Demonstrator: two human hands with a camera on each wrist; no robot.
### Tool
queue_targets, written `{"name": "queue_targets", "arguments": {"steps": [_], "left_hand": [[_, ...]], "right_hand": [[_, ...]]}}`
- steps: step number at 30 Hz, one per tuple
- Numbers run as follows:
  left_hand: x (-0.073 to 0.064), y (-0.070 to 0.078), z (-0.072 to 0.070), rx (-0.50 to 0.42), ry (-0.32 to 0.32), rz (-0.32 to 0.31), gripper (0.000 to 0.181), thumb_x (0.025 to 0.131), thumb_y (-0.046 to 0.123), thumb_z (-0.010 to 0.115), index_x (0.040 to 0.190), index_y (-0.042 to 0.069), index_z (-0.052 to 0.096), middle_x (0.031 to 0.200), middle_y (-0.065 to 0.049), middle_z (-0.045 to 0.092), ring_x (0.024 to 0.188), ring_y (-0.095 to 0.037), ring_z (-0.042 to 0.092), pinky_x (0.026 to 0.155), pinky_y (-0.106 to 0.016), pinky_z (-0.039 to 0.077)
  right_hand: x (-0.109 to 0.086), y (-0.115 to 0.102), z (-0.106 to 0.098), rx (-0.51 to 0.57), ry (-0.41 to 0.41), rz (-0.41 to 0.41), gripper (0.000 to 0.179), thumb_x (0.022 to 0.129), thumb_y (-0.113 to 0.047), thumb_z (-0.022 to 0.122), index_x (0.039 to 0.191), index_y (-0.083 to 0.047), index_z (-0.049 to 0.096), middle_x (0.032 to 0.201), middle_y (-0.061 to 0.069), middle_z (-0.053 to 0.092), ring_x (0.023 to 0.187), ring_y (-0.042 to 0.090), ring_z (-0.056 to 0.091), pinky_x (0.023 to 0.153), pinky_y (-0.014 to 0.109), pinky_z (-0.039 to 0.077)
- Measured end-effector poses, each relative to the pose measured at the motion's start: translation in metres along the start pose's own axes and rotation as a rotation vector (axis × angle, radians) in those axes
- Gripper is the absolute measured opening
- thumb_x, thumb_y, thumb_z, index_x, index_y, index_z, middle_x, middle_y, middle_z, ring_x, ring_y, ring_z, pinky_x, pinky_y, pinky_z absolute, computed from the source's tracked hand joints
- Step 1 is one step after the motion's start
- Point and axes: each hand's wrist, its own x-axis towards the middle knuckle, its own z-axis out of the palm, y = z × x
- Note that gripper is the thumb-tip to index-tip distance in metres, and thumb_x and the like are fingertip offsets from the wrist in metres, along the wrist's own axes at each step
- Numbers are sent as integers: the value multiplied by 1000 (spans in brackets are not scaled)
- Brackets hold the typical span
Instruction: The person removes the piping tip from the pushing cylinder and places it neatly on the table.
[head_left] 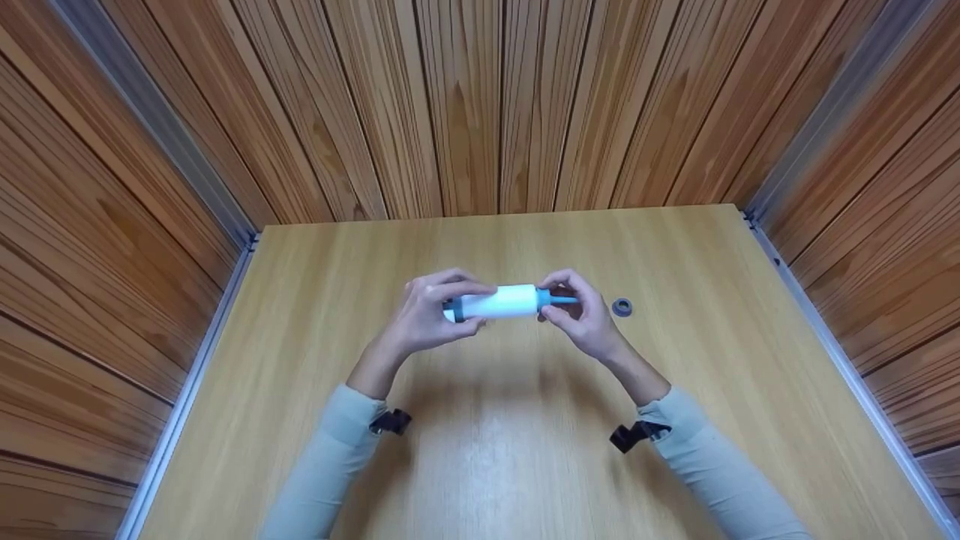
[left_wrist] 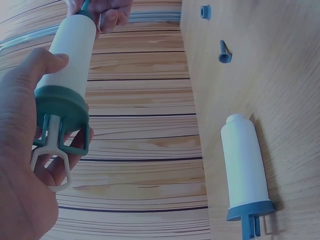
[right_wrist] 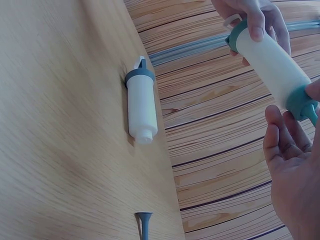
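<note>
Above the table point(head_left: 315, 285), the left grip point(head_left: 424, 315) clasps the white tube point(head_left: 506, 301); the right grip point(head_left: 589, 319) pinches its collar point(head_left: 543, 298).

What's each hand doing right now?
Left hand: closed, holding the white tube near its handle end.
Right hand: closed, pinching the nozzle cap at the other end.

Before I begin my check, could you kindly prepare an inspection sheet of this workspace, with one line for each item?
Surface: pale wood-grain table, glare toward its front.
Job's things: white plastic cylinder with blue-green end caps and slender nozzle, held above the table.
Clutter: second white cylinder with blue-grey end cap, lying on its side; blue-grey cone-shaped nozzle; blue-grey ring; all on the table.
Hands: left hand holds the first cylinder's handle end; right hand pinches its nozzle end.
Cables: nothing seen.
Surroundings: brown plank walls, grey metal corner rails.
</note>
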Motion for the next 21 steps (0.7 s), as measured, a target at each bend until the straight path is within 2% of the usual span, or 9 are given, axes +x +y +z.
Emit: {"name": "queue_targets", "arguments": {"steps": [5,12,21], "left_hand": [[0,1,-1,0,-5,-10,38,90,15,93,127,12,86,123,-14,83,110,-34,81,93,-50,68],[1,2,-1,1,3,-3,36,91,16,91,125,10,86,122,-14,84,106,-32,81,88,-42,66],[0,3,-1,-5,-5,-19,37,91,17,93,127,10,85,124,-15,83,110,-34,81,94,-51,69]], "right_hand": [[1,1,-1,19,5,7,31,102,13,62,130,19,52,122,-4,67,95,16,75,84,22,66],[1,1,0,-14,45,63,23,108,8,57,129,18,54,116,-7,68,95,7,73,83,22,66],[1,-3,2,-21,42,55,22,108,9,57,129,16,56,112,-7,68,93,7,72,82,22,66]]}}
